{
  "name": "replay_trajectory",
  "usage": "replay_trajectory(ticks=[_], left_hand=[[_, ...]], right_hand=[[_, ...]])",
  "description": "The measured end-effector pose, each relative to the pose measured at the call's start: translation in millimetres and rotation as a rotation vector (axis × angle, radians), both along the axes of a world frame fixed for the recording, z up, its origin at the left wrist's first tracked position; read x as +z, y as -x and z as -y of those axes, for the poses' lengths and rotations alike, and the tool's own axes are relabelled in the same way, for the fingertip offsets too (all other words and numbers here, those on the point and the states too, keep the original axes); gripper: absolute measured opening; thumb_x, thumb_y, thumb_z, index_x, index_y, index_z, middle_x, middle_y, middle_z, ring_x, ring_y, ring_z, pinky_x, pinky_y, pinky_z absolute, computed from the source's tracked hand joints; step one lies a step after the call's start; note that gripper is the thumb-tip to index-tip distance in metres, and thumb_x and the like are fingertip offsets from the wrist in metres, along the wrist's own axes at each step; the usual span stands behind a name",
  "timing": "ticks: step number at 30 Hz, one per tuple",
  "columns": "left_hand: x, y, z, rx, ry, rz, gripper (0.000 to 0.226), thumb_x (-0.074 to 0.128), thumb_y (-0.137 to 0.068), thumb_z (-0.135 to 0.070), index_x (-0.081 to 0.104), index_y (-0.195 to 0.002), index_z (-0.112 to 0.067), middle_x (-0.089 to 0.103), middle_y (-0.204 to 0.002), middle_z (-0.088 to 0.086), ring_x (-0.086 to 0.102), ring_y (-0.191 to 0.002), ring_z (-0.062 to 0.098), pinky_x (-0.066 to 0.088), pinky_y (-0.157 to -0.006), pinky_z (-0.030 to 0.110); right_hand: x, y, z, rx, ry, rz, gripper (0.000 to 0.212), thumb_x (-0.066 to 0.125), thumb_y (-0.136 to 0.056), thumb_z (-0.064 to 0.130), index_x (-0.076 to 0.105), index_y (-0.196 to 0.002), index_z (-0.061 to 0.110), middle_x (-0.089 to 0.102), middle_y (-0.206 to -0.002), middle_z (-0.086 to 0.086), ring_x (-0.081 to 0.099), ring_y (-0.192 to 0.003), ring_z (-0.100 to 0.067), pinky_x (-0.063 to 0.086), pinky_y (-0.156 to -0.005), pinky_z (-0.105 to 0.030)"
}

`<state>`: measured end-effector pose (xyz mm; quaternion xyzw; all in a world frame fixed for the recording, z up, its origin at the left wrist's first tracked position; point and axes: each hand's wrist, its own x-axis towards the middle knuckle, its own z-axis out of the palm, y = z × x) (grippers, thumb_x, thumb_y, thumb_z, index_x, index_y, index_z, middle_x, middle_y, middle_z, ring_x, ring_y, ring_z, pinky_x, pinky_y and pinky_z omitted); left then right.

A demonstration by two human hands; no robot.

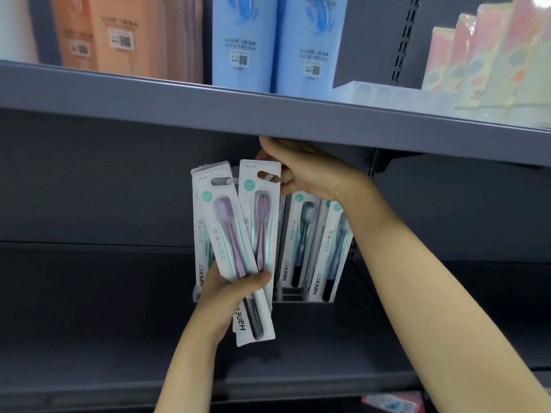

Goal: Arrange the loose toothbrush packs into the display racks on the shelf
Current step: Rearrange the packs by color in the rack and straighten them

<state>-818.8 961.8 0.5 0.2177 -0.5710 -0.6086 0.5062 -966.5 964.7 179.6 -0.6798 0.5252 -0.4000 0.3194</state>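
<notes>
Under shelf [268,114], upright toothbrush packs [235,234]

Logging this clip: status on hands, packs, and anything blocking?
Left hand grips fanned purple toothbrush packs. Right hand reaches over blue packs standing in the display rack, fingers hidden. Upper shelf close overhead.

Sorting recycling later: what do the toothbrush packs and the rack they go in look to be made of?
Toothbrush packs: matte white printed card, likely with a clear plastic blister, since the brush shows through. Rack: seemingly clear glossy plastic; what's behind shows through.
</notes>
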Motion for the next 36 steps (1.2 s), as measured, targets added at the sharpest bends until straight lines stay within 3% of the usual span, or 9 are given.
replay_trajectory(ticks=[6, 9, 15, 18, 23, 30, 32, 34, 36], left_hand=[[2, 6, -4, 0.012, 0.003, -0.036, 0.055, 0.075, -0.058, -0.008, 0.066, -0.112, -0.012, 0.075, -0.095, 0.003, 0.071, -0.092, 0.018, 0.055, -0.07, 0.021], [0, 8, -7, -0.016, -0.038, -0.08, 0.057, 0.082, -0.05, -0.013, 0.07, -0.106, -0.014, 0.075, -0.096, 0.007, 0.071, -0.093, 0.023, 0.058, -0.075, 0.031], [0, 10, -9, -0.062, -0.09, -0.151, 0.047, 0.079, -0.053, -0.01, 0.076, -0.098, -0.021, 0.075, -0.099, 0.007, 0.071, -0.094, 0.024, 0.059, -0.077, 0.035], [-1, 7, -5, -0.004, -0.142, -0.202, 0.06, 0.077, -0.056, -0.008, 0.065, -0.114, -0.016, 0.073, -0.106, 0.007, 0.069, -0.101, 0.026, 0.058, -0.074, 0.032], [-1, 5, -2, 0.066, -0.215, -0.304, 0.084, 0.081, -0.046, -0.02, 0.058, -0.127, -0.011, 0.069, -0.113, 0.01, 0.068, -0.102, 0.026, 0.057, -0.076, 0.034], [-3, 10, 1, 0.131, -0.271, -0.297, 0.087, 0.084, -0.045, -0.023, 0.058, -0.128, -0.014, 0.067, -0.121, 0.012, 0.064, -0.11, 0.03, 0.05, -0.096, 0.047], [-2, 9, 2, 0.11, -0.257, -0.263, 0.086, 0.085, -0.045, -0.021, 0.059, -0.127, -0.013, 0.067, -0.12, 0.012, 0.065, -0.11, 0.03, 0.048, -0.098, 0.049], [0, 8, 1, 0.054, -0.211, -0.202, 0.08, 0.083, -0.047, -0.017, 0.061, -0.123, -0.01, 0.069, -0.115, 0.012, 0.067, -0.106, 0.028, 0.052, -0.094, 0.045], [2, 7, -1, -0.018, -0.171, -0.171, 0.072, 0.082, -0.047, -0.012, 0.064, -0.117, -0.007, 0.073, -0.104, 0.009, 0.07, -0.097, 0.025, 0.058, -0.081, 0.036]], right_hand=[[-6, 0, -11, 0.047, -0.029, -0.163, 0.033, 0.071, -0.082, 0.015, 0.052, -0.11, 0.011, 0.062, -0.108, -0.004, 0.063, -0.099, -0.013, 0.056, -0.083, -0.03], [-6, 3, -11, 0.086, -0.041, -0.09, 0.024, 0.068, -0.083, 0.006, 0.05, -0.092, 0.018, 0.059, -0.095, 0.003, 0.06, -0.093, -0.012, 0.055, -0.081, -0.03], [-6, 10, -15, 0.016, -0.035, -0.018, 0.031, 0.061, -0.086, 0.001, 0.05, -0.113, 0.011, 0.055, -0.103, -0.001, 0.054, -0.097, -0.007, 0.048, -0.085, -0.026], [-5, 13, -15, -0.036, -0.016, -0.025, 0.024, 0.061, -0.085, 0.001, 0.047, -0.101, 0.014, 0.052, -0.095, -0.004, 0.049, -0.095, -0.015, 0.041, -0.084, -0.034], [-2, 18, -16, -0.094, 0.015, 0.011, 0.026, 0.062, -0.083, -0.001, 0.05, -0.103, 0.012, 0.057, -0.09, -0.007, 0.058, -0.088, -0.018, 0.052, -0.085, -0.037], [6, 21, -18, -0.202, 0.051, -0.122, 0.021, 0.067, -0.083, 0.01, 0.058, -0.1, 0.017, 0.062, -0.089, -0.003, 0.058, -0.081, -0.013, 0.046, -0.065, -0.019], [6, 26, -17, -0.197, 0.026, -0.111, 0.023, 0.068, -0.083, 0.012, 0.058, -0.102, 0.02, 0.064, -0.089, 0.002, 0.06, -0.081, -0.011, 0.048, -0.069, -0.018], [5, 32, -16, -0.125, -0.018, -0.114, 0.026, 0.07, -0.082, 0.014, 0.057, -0.103, 0.022, 0.067, -0.09, 0.004, 0.064, -0.087, -0.012, 0.051, -0.082, -0.026], [6, 36, -19, -0.052, -0.052, -0.123, 0.024, 0.068, -0.084, 0.012, 0.058, -0.103, 0.02, 0.068, -0.089, 0.004, 0.066, -0.084, -0.01, 0.054, -0.078, -0.024]])
